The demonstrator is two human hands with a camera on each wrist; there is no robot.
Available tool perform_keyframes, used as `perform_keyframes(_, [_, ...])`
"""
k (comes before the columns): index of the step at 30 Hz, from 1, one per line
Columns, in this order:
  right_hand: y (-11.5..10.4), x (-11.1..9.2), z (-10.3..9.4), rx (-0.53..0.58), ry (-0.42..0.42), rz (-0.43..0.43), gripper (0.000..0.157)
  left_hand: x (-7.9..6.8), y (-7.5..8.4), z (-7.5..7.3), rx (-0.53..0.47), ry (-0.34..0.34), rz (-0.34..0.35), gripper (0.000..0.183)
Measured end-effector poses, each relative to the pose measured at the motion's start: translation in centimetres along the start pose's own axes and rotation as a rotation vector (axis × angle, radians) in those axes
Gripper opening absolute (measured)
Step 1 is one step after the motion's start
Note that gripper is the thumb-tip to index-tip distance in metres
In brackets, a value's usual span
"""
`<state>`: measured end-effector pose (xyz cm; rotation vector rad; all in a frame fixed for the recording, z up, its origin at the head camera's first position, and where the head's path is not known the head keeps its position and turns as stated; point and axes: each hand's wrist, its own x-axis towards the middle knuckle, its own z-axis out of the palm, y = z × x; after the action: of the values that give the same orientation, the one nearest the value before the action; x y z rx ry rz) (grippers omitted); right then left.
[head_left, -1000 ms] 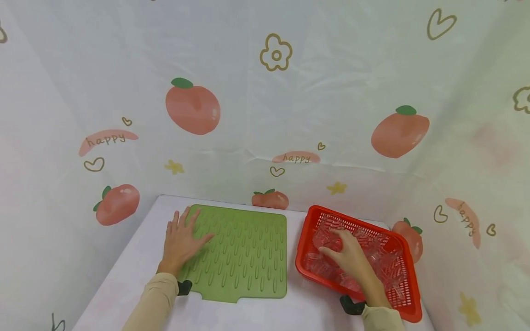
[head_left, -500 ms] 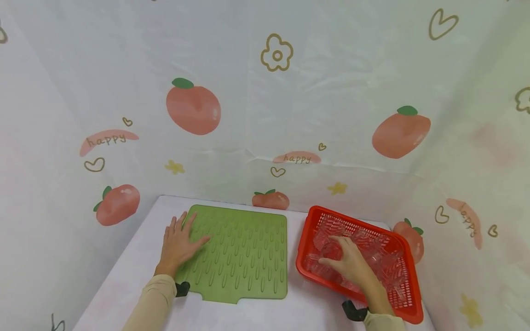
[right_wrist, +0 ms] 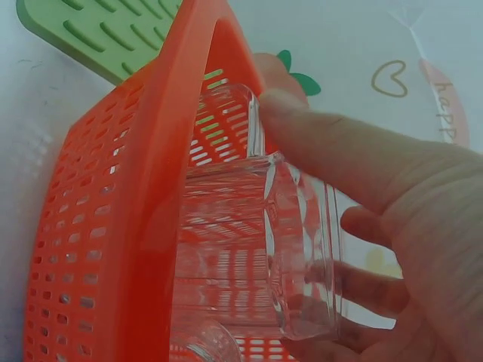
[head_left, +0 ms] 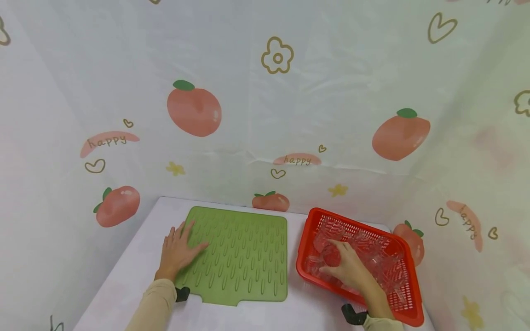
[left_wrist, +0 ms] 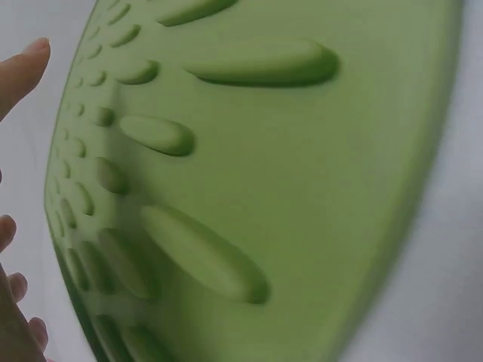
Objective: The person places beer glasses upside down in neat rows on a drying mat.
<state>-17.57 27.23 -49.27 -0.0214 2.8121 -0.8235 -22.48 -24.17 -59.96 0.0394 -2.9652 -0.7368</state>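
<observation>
In the head view, my right hand (head_left: 352, 271) is over the red basket (head_left: 303, 257), thumb and fingers curved round a clear drinking glass (head_left: 331, 255). The right wrist view has the thumb along the near side of this see-through glass (right_wrist: 290, 256) and the other fingers behind it. Other clear glasses (head_left: 372, 259) lie close together in the basket. My left hand (head_left: 177, 253) is spread at the left edge of a green drying mat (head_left: 240, 257), holding nothing. Raised oval ridges cover the mat, seen up close in the left wrist view.
The mat lies on a white table (head_left: 124, 280), left of the basket. Behind and beside the table hangs a pale cloth (head_left: 236, 174) printed with fruit, hearts and flowers. The basket's rim stands above the table between mat and right side.
My right hand has settled lower, closing round a glass in the basket. My left hand has shifted slightly left and down along the mat's edge.
</observation>
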Motion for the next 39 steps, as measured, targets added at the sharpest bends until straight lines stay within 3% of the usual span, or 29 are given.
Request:
perform_keyframes(7, [-0.3, 0.1, 0.2, -0.012, -0.01, 0.008, 0.091, -0.6, -0.4, 0.5, -0.043, -0.043, -0.023, 0.1])
perform_keyframes(17, [-0.3, 0.1, 0.4, -0.015, -0.003, 0.021, 0.089, -0.8, -1.6, 2.1, -0.062, -0.044, -0.007, 0.102])
perform_keyframes(24, [-0.3, 0.2, 0.4, -0.016, -0.003, 0.037, 0.091, -0.7, -1.9, 1.7, -0.081, -0.08, 0.009, 0.106])
perform_keyframes(39, [-0.2, 0.4, 0.3, -0.073, 0.012, -0.013, 0.084, -1.2, -1.7, 1.5, -0.015, -0.076, 0.043, 0.103])
